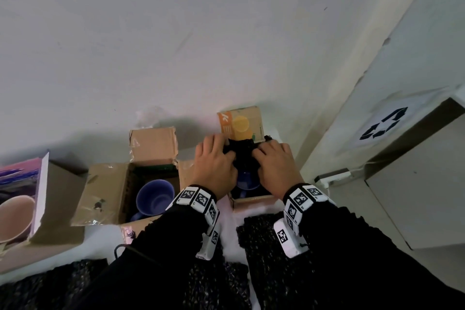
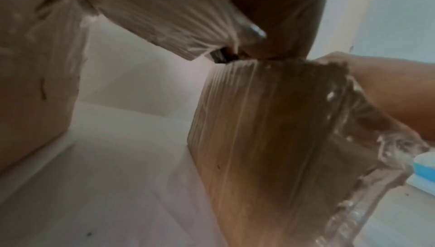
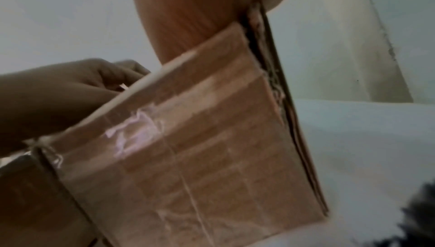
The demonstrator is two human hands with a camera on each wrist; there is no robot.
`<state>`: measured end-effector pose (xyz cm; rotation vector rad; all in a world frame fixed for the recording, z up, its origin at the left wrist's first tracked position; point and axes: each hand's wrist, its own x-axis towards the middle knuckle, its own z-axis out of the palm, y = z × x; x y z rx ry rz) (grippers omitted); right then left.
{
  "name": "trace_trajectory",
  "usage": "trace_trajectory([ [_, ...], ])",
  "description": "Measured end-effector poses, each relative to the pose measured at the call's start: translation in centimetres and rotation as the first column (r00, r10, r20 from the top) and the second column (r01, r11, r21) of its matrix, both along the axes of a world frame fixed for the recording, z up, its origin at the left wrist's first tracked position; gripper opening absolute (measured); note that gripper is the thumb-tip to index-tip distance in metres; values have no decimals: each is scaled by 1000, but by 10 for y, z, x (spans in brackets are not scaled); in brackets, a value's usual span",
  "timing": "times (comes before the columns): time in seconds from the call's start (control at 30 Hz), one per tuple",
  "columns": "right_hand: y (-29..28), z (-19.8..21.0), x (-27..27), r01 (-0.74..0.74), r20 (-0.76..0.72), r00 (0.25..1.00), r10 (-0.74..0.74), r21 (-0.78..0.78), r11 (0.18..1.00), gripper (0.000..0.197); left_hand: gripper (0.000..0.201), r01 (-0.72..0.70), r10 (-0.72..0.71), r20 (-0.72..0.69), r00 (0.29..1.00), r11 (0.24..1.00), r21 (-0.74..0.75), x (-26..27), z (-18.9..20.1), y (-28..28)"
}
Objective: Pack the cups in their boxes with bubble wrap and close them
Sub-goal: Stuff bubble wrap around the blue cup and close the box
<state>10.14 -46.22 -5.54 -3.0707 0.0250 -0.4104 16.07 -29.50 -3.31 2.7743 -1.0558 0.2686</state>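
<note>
In the head view both hands work over a small open cardboard box (image 1: 251, 200) with an orange printed flap (image 1: 240, 122) standing up behind it. A blue cup (image 1: 247, 181) stands inside the box, partly hidden. My left hand (image 1: 216, 158) and right hand (image 1: 274, 161) curl their fingers on a dark sheet of bubble wrap (image 1: 241, 151) held above the cup. The wrist views show only the box's taped outer walls (image 2: 259, 139) (image 3: 200, 139). A second blue cup (image 1: 154, 199) sits in an open box (image 1: 105, 191) to the left.
A third box (image 1: 60, 184) at far left holds a pink cup (image 1: 15, 216). More dark wrap sheets (image 1: 264, 239) lie near my forearms. A white bin with a recycling symbol (image 1: 382, 126) and a power strip (image 1: 332, 176) stand at right. The wall is close behind.
</note>
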Motion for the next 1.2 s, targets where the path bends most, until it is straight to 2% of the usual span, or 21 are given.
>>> trace_trajectory([
  [0.1,-2,2,1,51,77,995,-58,89,995,36,40,-5,-14,-95,995,981,-193,0,-2,0],
  [0.17,-5,2,2,58,87,994,-68,114,992,36,43,4,-32,-129,991,977,-212,0,-4,0],
  [0.27,-6,3,3,16,82,996,-19,48,999,19,21,8,-9,-15,1000,997,-71,-3,-6,-1],
  [0.33,-4,4,3,-31,45,999,30,19,999,23,13,-10,9,15,1000,996,84,-5,-1,-6],
  [0.43,1,3,4,-43,4,999,43,53,998,24,19,-9,10,-7,1000,970,241,-8,8,-16],
  [0.57,2,1,3,-41,-5,999,41,54,998,50,23,-7,23,-46,999,944,331,-4,7,-14],
  [0.67,1,1,3,-24,-83,996,22,-26,999,52,25,23,-6,-51,999,946,322,1,6,-8],
  [0.77,0,0,7,-33,-193,981,16,-83,996,37,21,-2,-7,52,999,987,162,-3,4,-2],
  [0.87,-1,-2,8,-35,-196,980,21,-70,997,31,22,9,-15,123,992,999,51,-8,0,4],
  [1.03,-1,0,-6,18,22,1000,-16,-83,996,22,32,55,-68,90,994,989,140,-14,1,9],
  [1.2,-4,-3,-8,54,-10,998,-55,-91,994,22,37,32,-39,30,999,975,218,-16,3,6],
])
